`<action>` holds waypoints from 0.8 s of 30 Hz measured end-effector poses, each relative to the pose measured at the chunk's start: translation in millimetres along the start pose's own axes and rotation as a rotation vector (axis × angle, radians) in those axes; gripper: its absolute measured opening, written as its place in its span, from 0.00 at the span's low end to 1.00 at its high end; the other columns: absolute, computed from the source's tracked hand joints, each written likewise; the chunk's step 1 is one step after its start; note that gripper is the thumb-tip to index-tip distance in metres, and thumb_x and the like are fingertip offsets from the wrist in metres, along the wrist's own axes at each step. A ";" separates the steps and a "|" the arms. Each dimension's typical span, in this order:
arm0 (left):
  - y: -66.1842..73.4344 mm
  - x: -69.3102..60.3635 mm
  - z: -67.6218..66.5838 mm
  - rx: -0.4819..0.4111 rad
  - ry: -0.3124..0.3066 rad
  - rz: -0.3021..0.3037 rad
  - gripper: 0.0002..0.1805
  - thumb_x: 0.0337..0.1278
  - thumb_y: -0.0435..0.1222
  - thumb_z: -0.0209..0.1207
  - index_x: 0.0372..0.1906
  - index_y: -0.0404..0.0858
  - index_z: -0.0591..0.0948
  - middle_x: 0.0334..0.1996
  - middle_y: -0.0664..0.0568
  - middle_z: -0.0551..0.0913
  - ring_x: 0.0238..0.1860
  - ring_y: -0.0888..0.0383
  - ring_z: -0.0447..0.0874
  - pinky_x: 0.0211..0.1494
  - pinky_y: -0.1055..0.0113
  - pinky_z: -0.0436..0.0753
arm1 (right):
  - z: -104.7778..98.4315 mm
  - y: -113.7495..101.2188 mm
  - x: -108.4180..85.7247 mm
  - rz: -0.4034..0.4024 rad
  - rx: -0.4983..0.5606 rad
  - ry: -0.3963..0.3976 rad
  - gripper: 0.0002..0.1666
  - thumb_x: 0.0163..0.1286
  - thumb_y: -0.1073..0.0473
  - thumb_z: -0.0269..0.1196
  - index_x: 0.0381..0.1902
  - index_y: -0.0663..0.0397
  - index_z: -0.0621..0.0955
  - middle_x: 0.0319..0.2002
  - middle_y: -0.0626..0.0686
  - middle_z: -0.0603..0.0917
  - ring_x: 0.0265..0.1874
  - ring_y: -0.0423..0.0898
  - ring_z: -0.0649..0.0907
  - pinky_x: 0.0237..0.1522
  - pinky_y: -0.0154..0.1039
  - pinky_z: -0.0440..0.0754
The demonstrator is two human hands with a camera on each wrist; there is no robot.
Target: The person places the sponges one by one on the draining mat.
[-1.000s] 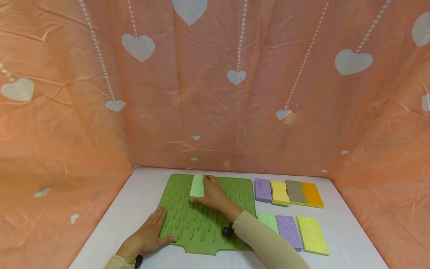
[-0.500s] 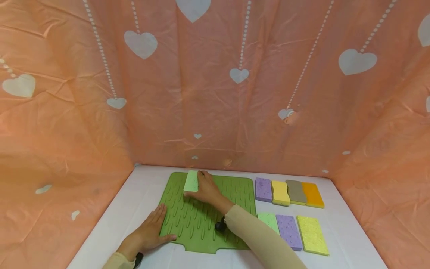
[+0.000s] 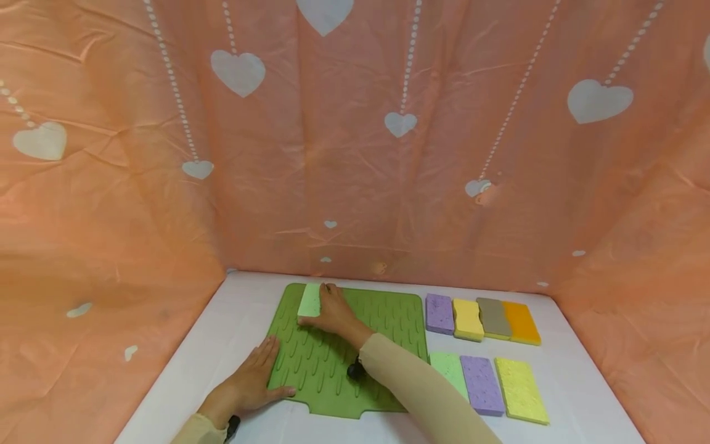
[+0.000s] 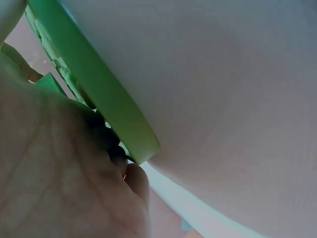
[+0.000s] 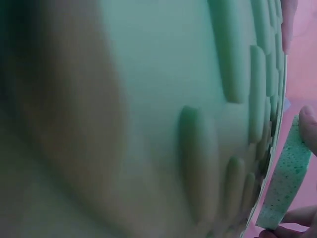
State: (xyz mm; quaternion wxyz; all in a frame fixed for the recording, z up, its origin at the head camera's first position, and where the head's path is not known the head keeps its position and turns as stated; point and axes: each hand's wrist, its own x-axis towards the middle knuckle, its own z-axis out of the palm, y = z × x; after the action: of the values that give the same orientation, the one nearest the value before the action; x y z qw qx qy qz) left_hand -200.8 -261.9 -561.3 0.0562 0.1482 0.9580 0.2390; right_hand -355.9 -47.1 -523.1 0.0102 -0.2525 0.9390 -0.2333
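Note:
A light green sponge (image 3: 310, 300) is pinched between the thumb and fingers of my right hand (image 3: 336, 313) at the back left part of a green ridged mat (image 3: 355, 394). In the right wrist view the speckled edge of that sponge (image 5: 286, 176) shows between thumb and fingertips. My left hand (image 3: 248, 381) rests with straight, spread fingers on the mat's left edge, its thumb on the front left corner. The left wrist view shows the palm (image 4: 64, 163) beside the mat's thick rim (image 4: 111, 106).
Right of the mat, a back row holds a purple sponge (image 3: 439, 313), a yellow one (image 3: 468, 319), a grey-topped one (image 3: 493, 318) and an orange one (image 3: 522, 322). In front lie a green (image 3: 450, 371), a purple (image 3: 482, 385) and a yellow sponge (image 3: 521, 390). A heart-patterned curtain (image 3: 355, 185) surrounds the table.
My right hand has moved left over the mat with the green sponge, toward the back left corner. My left hand has stayed at the mat's left edge. The head view has shifted slightly.

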 end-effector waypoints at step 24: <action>5.9 -2.6 -5.4 -0.030 -0.035 0.000 0.71 0.61 0.71 0.63 0.83 0.20 0.48 0.85 0.26 0.45 0.86 0.33 0.38 0.78 0.74 0.20 | 10.1 -22.4 23.0 0.046 -0.050 -0.020 0.71 0.63 0.27 0.74 0.83 0.70 0.60 0.80 0.66 0.65 0.79 0.60 0.68 0.74 0.50 0.76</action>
State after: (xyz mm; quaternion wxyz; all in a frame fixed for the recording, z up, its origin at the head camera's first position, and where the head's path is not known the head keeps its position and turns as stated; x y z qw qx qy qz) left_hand -197.8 -260.1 -553.7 0.0752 0.1515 0.9532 0.2506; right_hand -364.0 -79.6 -519.9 0.0185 -0.2334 0.9499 -0.2070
